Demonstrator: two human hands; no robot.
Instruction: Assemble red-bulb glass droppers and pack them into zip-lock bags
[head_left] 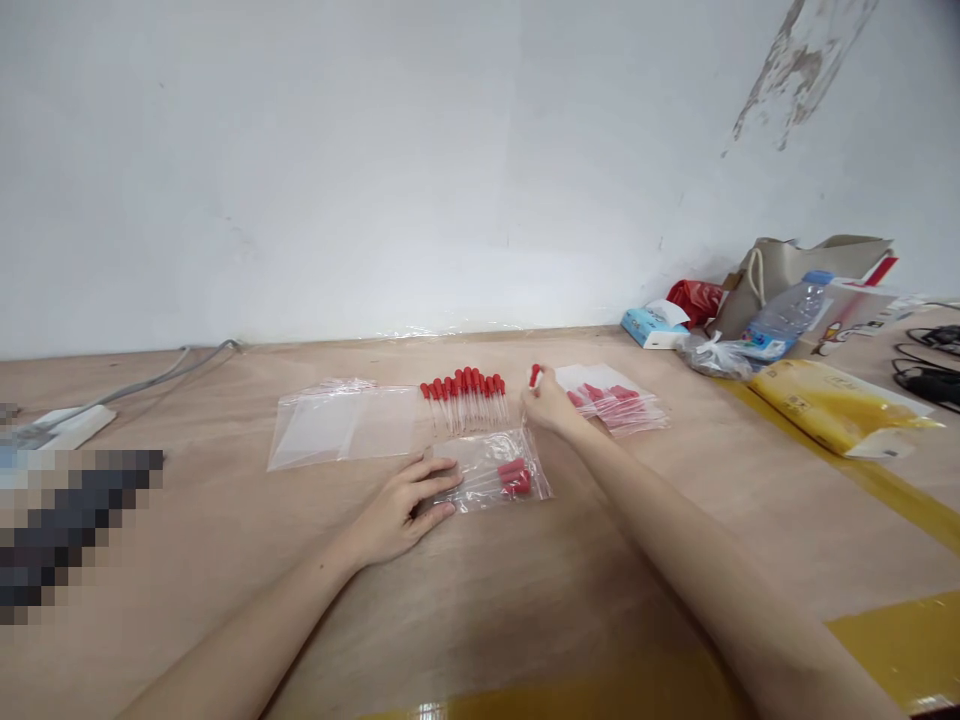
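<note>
My left hand (409, 505) lies with its fingers spread on the left end of a clear zip bag (480, 455). Inside that bag are a few droppers with red bulbs (514, 478), pointing right. Just beyond it, a row of red-bulbed droppers (466, 385) lies side by side, bulbs toward the wall. My right hand (551, 402) is closed in a pinch on a dropper (535, 375); its red bulb shows above the fingers, and the rest is mostly hidden. Beside this hand sits a stack of filled bags (622, 400) with red bulbs showing through.
Flat clear bags (330, 425) are piled at left on the wooden table (465, 620). A grey cable (172, 373) runs along the back left. At right are a tissue pack (652, 328), a plastic bottle (791, 315), a paper bag (817, 260) and a yellow packet (825, 405).
</note>
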